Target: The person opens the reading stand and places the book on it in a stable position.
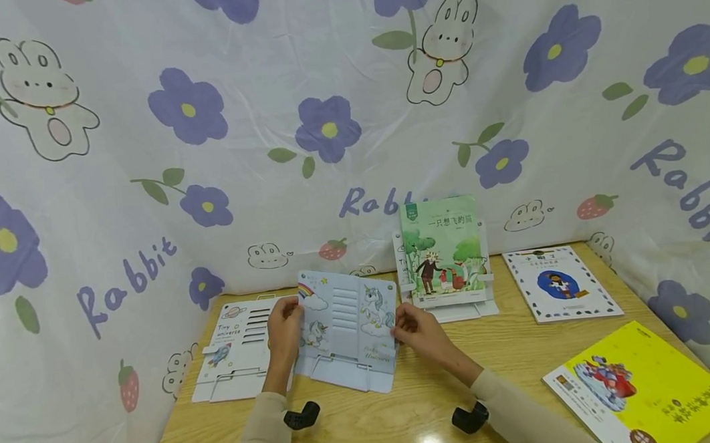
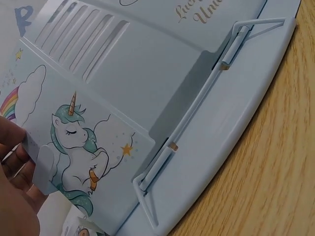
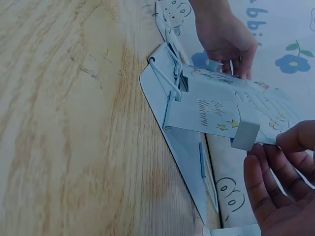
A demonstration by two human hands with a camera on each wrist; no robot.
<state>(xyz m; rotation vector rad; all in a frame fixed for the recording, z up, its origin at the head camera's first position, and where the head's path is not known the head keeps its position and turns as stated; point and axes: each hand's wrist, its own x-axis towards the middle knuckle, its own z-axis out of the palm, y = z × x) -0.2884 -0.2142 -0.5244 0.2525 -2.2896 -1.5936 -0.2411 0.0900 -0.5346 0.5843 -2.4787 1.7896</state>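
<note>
A pale-blue book stand (image 1: 347, 345) printed with unicorns stands tilted up on the wooden table. My left hand (image 1: 284, 332) grips its left edge, and my right hand (image 1: 421, 335) pinches the right edge. In the right wrist view, the thumb of my right hand (image 3: 290, 182) lies on the panel's edge beside a folded side clip (image 3: 247, 130), with the fingers beneath. Seen from the left wrist, the stand's front panel (image 2: 162, 73) leans up from its base (image 2: 231, 128), with a wire page holder (image 2: 199, 96) along the fold. No book rests on it.
Left of it lies a white "Tiny universe" book stand (image 1: 232, 355). Behind to the right, a green book (image 1: 446, 243) leans on another stand (image 1: 459, 312). A white-covered book (image 1: 581, 290) and a yellow book (image 1: 658, 379) lie on the table (image 1: 413, 406) at right. A printed curtain (image 1: 263, 72) hangs behind.
</note>
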